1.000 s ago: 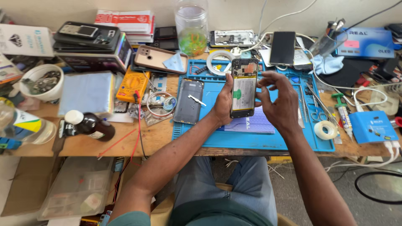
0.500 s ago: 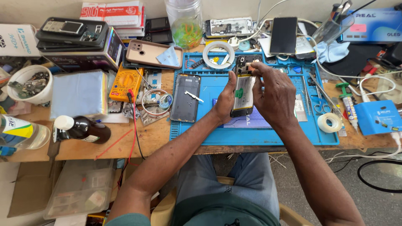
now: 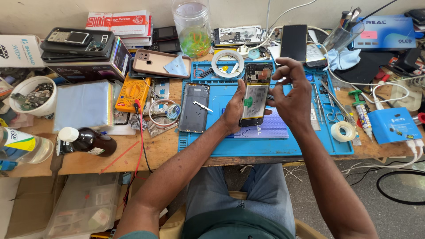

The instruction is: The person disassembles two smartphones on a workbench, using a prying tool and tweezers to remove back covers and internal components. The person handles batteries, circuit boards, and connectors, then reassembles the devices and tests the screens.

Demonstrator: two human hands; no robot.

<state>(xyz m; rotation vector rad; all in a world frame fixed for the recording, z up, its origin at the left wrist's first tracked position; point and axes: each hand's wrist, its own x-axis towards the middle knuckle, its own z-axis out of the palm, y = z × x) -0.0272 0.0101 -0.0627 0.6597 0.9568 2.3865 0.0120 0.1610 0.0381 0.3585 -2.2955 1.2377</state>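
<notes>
Opened phone (image 3: 254,95), its back off and battery showing, stood nearly upright above the blue work mat (image 3: 310,148) on the counter (image 3: 164,155), held between both my hands. My left hand (image 3: 233,109) wrapped its left edge, fingers closed round it from behind. My right hand (image 3: 293,98) met it from the right, thumb and fingertips pressed at the edge near the top, the index finger curled over; whether it pinched some small tool I could not tell. On the mat just left of my left hand lay the grey back cover (image 3: 194,107), flat, inner side up. A roll of white tape (image 3: 228,63) sat at the mat's far edge, just beyond the phone. Further left on the counter were the yellow multimeter (image 3: 133,92) and a dark bottle (image 3: 88,141) lying on its side.
</notes>
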